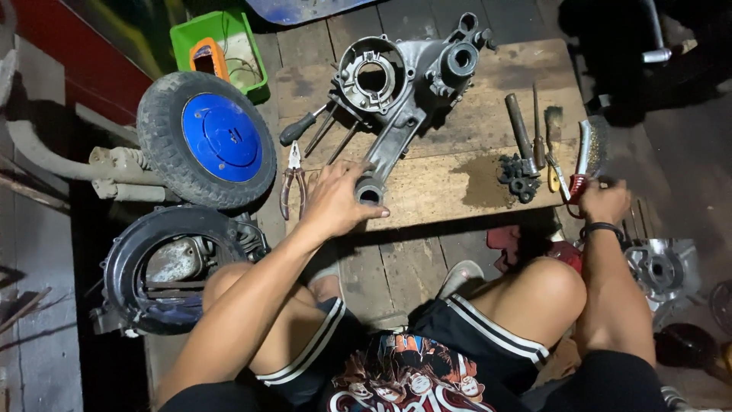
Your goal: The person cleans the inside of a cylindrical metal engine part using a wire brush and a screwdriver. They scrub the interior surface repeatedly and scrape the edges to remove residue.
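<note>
On the board — hands [335,200] [604,200] grip casing [396,91], wire brush [589,152].

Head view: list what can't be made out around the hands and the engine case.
- Left hand covers the engine case near its lower tube end.
- Right hand hides the wire brush handle; grip unclear.
- Small black parts on the board: too small to identify.
- Shiny cover at right: partly behind the forearm, dim.
</note>
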